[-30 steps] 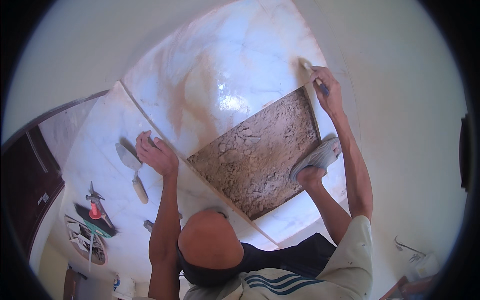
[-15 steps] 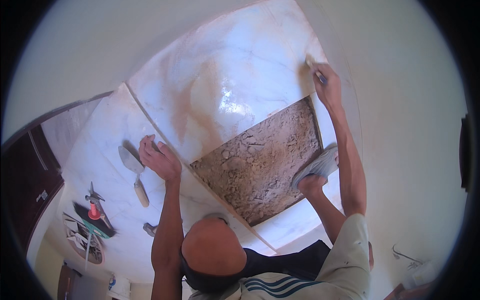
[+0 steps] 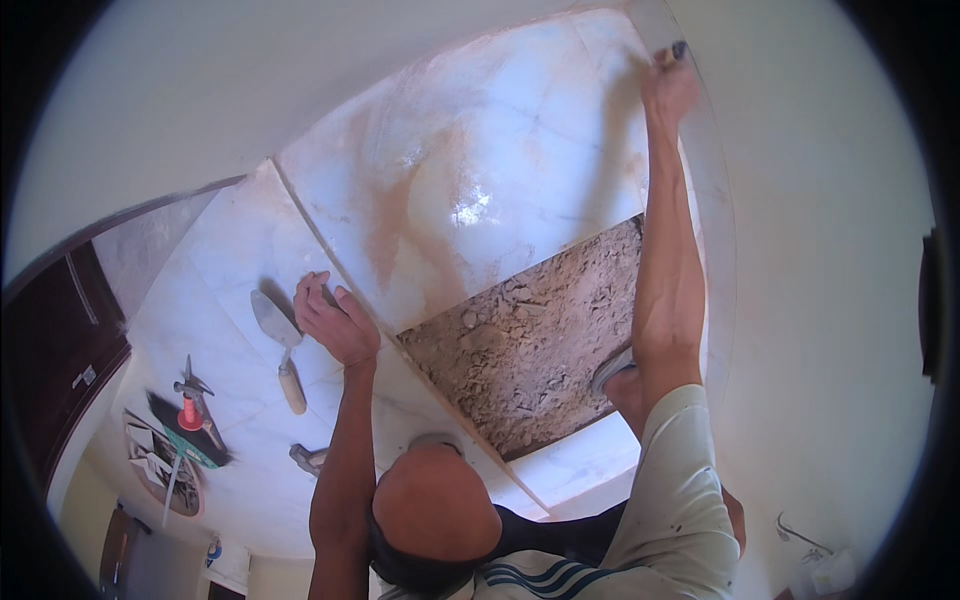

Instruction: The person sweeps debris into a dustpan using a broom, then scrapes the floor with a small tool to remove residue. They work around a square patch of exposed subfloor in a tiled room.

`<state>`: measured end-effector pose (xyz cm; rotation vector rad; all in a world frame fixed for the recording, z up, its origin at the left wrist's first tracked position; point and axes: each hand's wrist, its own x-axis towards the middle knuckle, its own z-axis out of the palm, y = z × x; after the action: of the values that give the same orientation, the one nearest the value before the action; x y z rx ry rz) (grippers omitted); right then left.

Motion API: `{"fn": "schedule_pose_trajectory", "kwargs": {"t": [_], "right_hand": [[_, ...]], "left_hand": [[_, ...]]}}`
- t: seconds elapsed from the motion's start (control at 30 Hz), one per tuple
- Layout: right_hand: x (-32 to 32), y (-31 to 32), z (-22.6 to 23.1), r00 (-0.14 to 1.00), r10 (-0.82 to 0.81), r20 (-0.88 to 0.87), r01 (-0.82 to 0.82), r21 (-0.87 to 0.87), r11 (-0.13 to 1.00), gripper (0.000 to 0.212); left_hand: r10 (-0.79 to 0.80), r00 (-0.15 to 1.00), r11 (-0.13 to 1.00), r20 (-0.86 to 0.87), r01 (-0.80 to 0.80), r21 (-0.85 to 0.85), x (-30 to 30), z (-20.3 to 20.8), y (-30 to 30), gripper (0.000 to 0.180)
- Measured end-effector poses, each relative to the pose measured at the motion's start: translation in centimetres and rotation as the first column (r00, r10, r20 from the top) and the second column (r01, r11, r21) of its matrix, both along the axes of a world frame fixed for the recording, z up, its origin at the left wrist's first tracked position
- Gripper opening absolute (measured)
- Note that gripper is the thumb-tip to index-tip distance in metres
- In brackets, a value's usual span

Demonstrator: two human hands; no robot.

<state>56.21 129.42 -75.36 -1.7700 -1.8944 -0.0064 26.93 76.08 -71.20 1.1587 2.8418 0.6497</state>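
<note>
My right hand is closed around a small hand tool with a dark end. It is at the far right corner of the white marbled floor tiles, beside the wall; motion blurs the fingers and the tool's kind is unclear. My left hand holds nothing, its fingers loosely bent and apart, low over the tiles at the left. Beside it lies a pointing trowel with a wooden handle. Between my arms, a gap in the tiling exposes rough brown rubble. Brownish dust smears the tiles beyond it.
At the left are a hammer, another hammer-like tool, a dark-bristled brush with green and red parts, and a round container of scraps. My foot is at the gap's right edge. A pale wall rises at the right.
My right hand has moved farther away and slightly right with the tool, toward the wall corner. My left hand has barely moved, still beside the trowel. The view has shifted slightly.
</note>
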Motion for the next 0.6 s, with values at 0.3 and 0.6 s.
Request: {"fn": "schedule_pose_trajectory", "kwargs": {"t": [0.3, 0.6], "right_hand": [[-7.5, 0.0, 3.5, 0.681, 0.431, -0.592, -0.526, 0.013, 0.85, 0.02], [-13.1, -1.7, 1.7, 0.116, -0.273, -0.955, 0.158, -0.254, 0.954, 0.022]], "left_hand": [[0.001, 1.0, 1.0, 0.019, -0.002, 0.027, -0.4, -0.4, -0.4, 0.038], [-0.012, 0.999, 0.998, 0.03, 0.01, 0.055, -0.6, -0.7, -0.5, 0.037]]}}
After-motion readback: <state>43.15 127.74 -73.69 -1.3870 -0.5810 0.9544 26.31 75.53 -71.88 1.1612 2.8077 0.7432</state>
